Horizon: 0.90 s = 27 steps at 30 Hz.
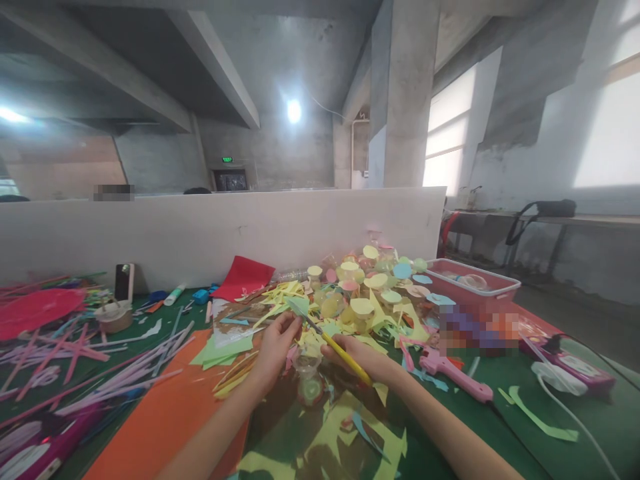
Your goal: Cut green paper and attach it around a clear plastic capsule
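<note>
paper discs (pixel 362 306) already top many clear containers (pixel 365 323); left grip (pixel 279 341) pinches green paper (pixel 299 305), perhaps part-cut; right grip (pixel 367 355) clasps yellow scissors (pixel 349 361).

Yel.-handled scissors (pixel 349 360) tilted, tip at lt-grn paper (pixel 299 305).

Just beyond the pink glue gun (pixel 461 378), purple-and-orange items (pixel 475 329) — pixelated, unidentifiable. Left of the gun, right hand (pixel 371 355) hides part of yellow-handled scissors (pixel 346 359). Much farther left of it, magenta device (pixel 63 437) runs off-frame. Far beyond it, green sign (pixel 227 159) — lettering too small.
</note>
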{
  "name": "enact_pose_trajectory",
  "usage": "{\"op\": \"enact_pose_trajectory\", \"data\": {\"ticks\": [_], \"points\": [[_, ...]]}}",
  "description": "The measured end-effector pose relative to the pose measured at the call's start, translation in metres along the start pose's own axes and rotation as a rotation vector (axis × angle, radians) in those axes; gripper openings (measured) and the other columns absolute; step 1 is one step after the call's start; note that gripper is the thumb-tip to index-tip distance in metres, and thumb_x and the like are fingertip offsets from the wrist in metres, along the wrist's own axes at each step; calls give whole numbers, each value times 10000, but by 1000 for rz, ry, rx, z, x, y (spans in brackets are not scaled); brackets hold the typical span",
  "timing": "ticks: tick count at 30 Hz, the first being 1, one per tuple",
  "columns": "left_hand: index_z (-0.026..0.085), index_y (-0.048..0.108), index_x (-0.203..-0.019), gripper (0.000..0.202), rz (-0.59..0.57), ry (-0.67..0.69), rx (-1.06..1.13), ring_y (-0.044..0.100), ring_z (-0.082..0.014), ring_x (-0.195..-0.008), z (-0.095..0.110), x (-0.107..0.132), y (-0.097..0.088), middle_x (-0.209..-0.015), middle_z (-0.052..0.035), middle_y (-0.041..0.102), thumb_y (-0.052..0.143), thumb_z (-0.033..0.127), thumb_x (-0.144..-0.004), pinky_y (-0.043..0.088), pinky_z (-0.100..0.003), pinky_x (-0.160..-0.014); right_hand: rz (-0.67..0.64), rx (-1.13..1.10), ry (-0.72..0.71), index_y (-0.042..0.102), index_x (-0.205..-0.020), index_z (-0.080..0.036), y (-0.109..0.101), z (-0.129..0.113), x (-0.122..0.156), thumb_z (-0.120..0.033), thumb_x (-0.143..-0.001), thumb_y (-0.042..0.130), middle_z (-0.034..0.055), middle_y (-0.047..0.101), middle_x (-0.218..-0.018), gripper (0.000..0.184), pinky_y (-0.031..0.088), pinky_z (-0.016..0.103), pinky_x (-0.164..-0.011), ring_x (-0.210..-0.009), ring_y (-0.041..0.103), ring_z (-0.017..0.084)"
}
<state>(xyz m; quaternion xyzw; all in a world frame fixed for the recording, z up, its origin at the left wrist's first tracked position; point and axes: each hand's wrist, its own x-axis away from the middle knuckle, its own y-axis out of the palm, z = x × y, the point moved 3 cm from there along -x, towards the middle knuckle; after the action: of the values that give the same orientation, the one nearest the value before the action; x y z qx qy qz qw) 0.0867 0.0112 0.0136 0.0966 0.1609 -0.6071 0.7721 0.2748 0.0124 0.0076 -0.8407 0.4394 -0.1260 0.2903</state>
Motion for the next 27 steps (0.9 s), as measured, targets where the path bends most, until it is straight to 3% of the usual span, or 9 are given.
{"op": "enact_pose_trajectory", "data": {"ticks": [10, 16, 22, 27], "points": [[191, 566, -681, 390, 26, -13, 8, 513, -133, -606, -12, -2, -2, -631, 29, 549, 666, 567, -704, 418, -232, -589, 66, 84, -1, 470, -654, -189, 4, 12, -11, -680, -800, 553, -46, 428, -603, 519, 272, 234, -517, -580, 382, 111], [198, 524, -640, 414, -12, -23, -24, 431, -109, -509, -13, -2, 0, -549, 56, 475, 662, 583, -697, 343, -222, -511, 51, 9, 26, 505, -828, -212, 4, 4, -3, -646, -780, 605, -32, 540, -692, 448, 327, 246, -553, -628, 472, 146], [196, 547, -648, 396, -31, -16, -50, 423, -108, -521, -5, 0, 3, -562, 57, 479, 663, 571, -705, 336, -222, -517, 106, 28, -10, 531, -738, -195, 2, 7, -9, -639, -786, 601, -32, 525, -669, 453, 322, 244, -556, -627, 462, 138], [189, 573, -683, 387, -9, -31, -52, 454, -113, -564, -6, -1, 0, -610, 44, 522, 648, 566, -726, 361, -217, -543, 80, 22, -51, 553, -716, -182, 1, 8, -9, -654, -812, 556, -40, 474, -617, 482, 301, 244, -537, -589, 425, 123]]}}
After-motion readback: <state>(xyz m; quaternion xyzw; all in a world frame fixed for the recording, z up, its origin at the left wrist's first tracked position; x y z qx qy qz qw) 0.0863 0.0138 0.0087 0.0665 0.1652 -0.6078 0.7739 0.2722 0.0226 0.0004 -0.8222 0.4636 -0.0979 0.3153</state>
